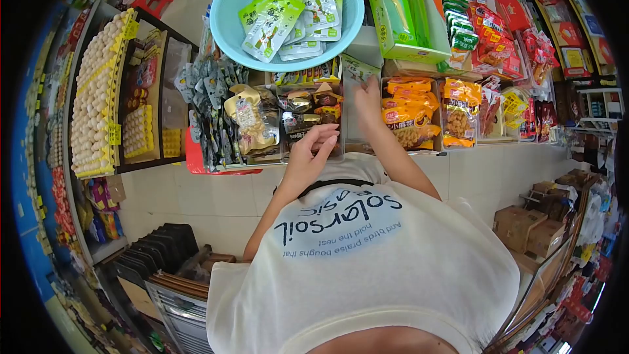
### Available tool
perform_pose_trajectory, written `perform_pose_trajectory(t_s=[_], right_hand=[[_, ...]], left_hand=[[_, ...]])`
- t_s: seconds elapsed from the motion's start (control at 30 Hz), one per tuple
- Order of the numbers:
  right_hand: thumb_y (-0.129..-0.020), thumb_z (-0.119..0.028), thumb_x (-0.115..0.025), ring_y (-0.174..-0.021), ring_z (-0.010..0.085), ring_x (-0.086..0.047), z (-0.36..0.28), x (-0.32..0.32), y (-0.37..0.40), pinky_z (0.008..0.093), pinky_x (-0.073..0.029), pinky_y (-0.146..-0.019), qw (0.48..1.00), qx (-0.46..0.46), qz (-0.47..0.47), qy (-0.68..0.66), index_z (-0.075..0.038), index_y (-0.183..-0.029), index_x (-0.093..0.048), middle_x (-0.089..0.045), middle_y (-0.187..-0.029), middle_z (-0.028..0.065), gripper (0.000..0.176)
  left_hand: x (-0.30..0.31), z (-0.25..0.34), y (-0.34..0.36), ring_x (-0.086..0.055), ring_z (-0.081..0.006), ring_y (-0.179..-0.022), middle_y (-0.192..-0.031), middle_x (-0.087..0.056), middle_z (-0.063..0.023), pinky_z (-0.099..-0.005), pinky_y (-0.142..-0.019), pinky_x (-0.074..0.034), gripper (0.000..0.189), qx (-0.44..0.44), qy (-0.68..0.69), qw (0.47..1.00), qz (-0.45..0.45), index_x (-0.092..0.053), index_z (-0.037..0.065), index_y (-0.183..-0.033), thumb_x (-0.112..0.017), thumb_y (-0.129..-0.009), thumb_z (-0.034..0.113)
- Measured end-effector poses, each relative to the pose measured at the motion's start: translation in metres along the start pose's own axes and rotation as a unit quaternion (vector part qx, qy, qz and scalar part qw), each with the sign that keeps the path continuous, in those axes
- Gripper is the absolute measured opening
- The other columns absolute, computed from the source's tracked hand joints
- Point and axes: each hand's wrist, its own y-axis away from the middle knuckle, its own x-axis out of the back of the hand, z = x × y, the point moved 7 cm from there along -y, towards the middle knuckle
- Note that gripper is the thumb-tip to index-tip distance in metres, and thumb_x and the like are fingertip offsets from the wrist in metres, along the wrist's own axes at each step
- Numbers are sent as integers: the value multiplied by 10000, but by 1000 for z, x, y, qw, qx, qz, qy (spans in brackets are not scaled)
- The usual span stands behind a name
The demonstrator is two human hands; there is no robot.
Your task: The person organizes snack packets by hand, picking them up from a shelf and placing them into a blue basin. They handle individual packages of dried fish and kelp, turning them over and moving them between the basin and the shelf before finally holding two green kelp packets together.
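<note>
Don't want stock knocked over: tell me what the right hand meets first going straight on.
Likely the green packet just beyond the right hand; depth is unclear, so it may already touch it.

The shirt reads "solarsoil" — "And birds praise boughs that hold the nest".

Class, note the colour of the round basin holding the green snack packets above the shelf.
The basin is light blue, clearest in the head view.
</note>
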Motion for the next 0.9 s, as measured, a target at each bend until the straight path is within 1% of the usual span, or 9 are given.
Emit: perform_pose_trajectory(t_s=[0.07,0.1,0.17,0.27,0.6,0.7,0.8,0.87,0.9], right_hand=[[-829,0,-515,-1276,256,-443,24,-6,-19,345,-343,-1047,999,-43,-13,-26,43,-1462,-234,-401,-1437,220,694],[-829,0,-515,-1276,256,-443,31,-8,-28,345,-343,-1047,999,-43,-12,-26,43,-1462,-234,-401,-1437,220,694],[-807,68,-447,-1348,341,-366,46,-16,-38,355,-292,-1105,995,-90,-29,-5,48,-1491,-150,-329,-1476,255,747],[-779,113,-415,-1371,327,-333,34,-21,-41,348,-273,-1119,996,-78,26,23,40,-1492,-162,-295,-1500,239,760],[-790,93,-409,-1375,331,-328,29,-22,-50,350,-258,-1130,999,-34,15,26,37,-1490,-177,-290,-1499,243,740],[-840,17,-439,-1379,292,-335,18,-29,-30,340,-278,-1113,994,-108,-15,0,42,-1493,-171,-308,-1501,227,707],[-895,-38,-484,-1359,280,-370,-8,-27,16,364,-313,-1094,996,-77,-52,-18,33,-1494,-162,-341,-1476,236,684],[-918,-69,-528,-1325,307,-416,-30,-11,42,386,-337,-1077,993,112,-39,20,24,-1441,-311,-441,-1412,218,574],[-918,-69,-528,-1325,307,-416,-39,2,54,386,-337,-1077,993,110,-30,24,24,-1441,-311,-441,-1412,218,574]], left_hand=[[-1,-3,0,-632,-151,-1008,-1118,-666,-120,-274,-874,-488,304,15,0,1000,-13,-555,-2,-1239,-562,-967,135],[-2,-5,0,-618,-155,-1065,-1144,-658,-112,-281,-906,-473,316,32,1,999,-23,-546,4,-1254,-560,-972,146],[-2,-3,0,-618,-156,-1065,-1143,-658,-111,-281,-907,-472,315,26,5,999,-23,-547,4,-1254,-559,-973,146],[1,-1,2,-619,-156,-1064,-1142,-659,-110,-279,-909,-471,313,25,6,1000,-18,-548,1,-1253,-557,-974,143],[5,-9,1,-621,-153,-1047,-1127,-662,-109,-284,-905,-475,295,26,9,1000,-4,-556,-7,-1236,-552,-974,130],[4,-5,-1,-623,-147,-1032,-1118,-665,-108,-281,-896,-477,299,22,-3,1000,-12,-556,-6,-1239,-554,-973,129],[4,-3,-3,-646,-150,-957,-1095,-673,-129,-267,-851,-501,294,15,-8,1000,-8,-563,-2,-1228,-564,-962,122],[5,-3,-3,-645,-149,-955,-1094,-674,-127,-268,-853,-501,290,19,-8,1000,-4,-567,3,-1226,-565,-961,121],[5,-3,-4,-645,-149,-954,-1093,-674,-125,-269,-855,-500,286,20,-9,1000,2,-571,7,-1223,-566,-961,121]])
